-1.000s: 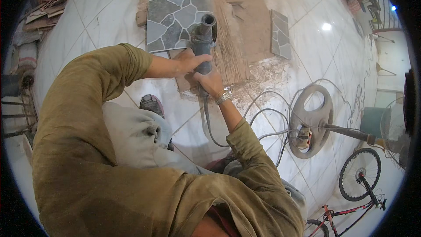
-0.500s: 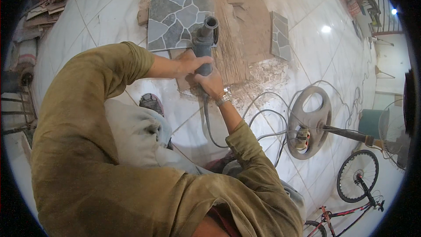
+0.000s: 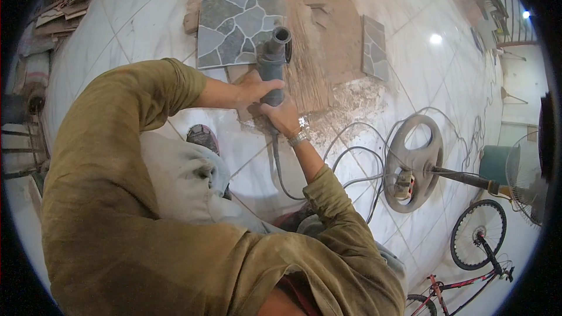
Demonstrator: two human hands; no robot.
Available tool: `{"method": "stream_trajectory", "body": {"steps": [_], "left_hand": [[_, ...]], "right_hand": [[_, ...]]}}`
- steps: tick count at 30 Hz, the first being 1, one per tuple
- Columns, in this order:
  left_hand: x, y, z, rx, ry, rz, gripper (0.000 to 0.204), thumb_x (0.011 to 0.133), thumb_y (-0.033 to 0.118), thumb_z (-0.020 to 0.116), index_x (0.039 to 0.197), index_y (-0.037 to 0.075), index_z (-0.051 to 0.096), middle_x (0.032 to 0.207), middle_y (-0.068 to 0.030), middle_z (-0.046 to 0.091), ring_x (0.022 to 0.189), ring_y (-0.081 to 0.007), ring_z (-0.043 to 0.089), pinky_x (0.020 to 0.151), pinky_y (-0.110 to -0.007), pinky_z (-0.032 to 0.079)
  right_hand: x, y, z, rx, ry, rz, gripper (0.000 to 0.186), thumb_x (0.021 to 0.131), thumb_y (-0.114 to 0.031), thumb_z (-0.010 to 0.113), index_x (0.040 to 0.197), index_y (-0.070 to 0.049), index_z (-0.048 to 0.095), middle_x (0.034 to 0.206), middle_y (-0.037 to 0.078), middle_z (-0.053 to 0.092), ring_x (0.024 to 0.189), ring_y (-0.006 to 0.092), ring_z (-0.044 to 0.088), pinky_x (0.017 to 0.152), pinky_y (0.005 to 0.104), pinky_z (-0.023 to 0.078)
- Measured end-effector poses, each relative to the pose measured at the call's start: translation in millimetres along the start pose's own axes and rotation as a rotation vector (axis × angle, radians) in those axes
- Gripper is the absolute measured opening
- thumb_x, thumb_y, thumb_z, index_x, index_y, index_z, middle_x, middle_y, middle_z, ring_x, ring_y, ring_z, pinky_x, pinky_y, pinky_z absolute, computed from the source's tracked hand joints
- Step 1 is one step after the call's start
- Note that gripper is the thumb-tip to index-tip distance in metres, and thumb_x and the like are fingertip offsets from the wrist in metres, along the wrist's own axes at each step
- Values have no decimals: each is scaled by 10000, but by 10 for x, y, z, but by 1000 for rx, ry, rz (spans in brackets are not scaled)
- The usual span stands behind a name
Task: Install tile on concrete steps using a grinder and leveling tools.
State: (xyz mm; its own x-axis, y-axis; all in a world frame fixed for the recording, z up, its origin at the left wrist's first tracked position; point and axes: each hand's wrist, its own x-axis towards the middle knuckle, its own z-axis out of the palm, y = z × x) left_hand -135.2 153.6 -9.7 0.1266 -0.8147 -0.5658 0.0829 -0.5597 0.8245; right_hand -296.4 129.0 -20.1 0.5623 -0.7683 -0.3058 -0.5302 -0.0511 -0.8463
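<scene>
Both of my hands grip a dark corded power tool, which looks like an angle grinder [image 3: 270, 70], at the right edge of a grey stone-patterned tile [image 3: 225, 23]. My left hand [image 3: 253, 89] wraps its body from the left, thumb across the top. Closer to me, my right hand [image 3: 284, 116], with a metal watch on the wrist, closes round the rear end. A hollow round stub points up from the tool's head. Part of a dark disc shows at its right side; where it meets the tile is hidden. The cord runs down from the rear.
A dusty, grooved board [image 3: 310, 76] lies under the tile's right side. Farther right is a narrow tile strip [image 3: 374, 48]. Cables loop to a power strip [image 3: 404, 185] on a fan's oval base [image 3: 414, 155]. A bicycle [image 3: 478, 235] stands lower right; stacked boards [image 3: 64, 11] lie far left.
The grinder and both hands have shifted slightly toward me along the tile's right edge. My grip stays the same.
</scene>
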Motion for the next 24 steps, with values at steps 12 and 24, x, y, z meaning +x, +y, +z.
{"method": "stream_trajectory", "body": {"steps": [12,24], "left_hand": [[4,-43,38,-63,-30,40,520,873,339,739,1280,104,517,1151,-98,630,1050,-235,653,876,-434,563],[12,-94,20,-67,-81,3,488,876,321,747,1263,124,523,1144,-72,635,1064,-216,651,899,-427,556]], "right_hand": [[-46,-57,-51,32,-10,-18,544,662,-348,781,1049,13,660,949,179,716,892,326,693,806,404,526],[-80,-34,-41,38,0,-30,590,654,-325,787,1108,17,629,999,197,707,925,332,687,831,406,522]]}}
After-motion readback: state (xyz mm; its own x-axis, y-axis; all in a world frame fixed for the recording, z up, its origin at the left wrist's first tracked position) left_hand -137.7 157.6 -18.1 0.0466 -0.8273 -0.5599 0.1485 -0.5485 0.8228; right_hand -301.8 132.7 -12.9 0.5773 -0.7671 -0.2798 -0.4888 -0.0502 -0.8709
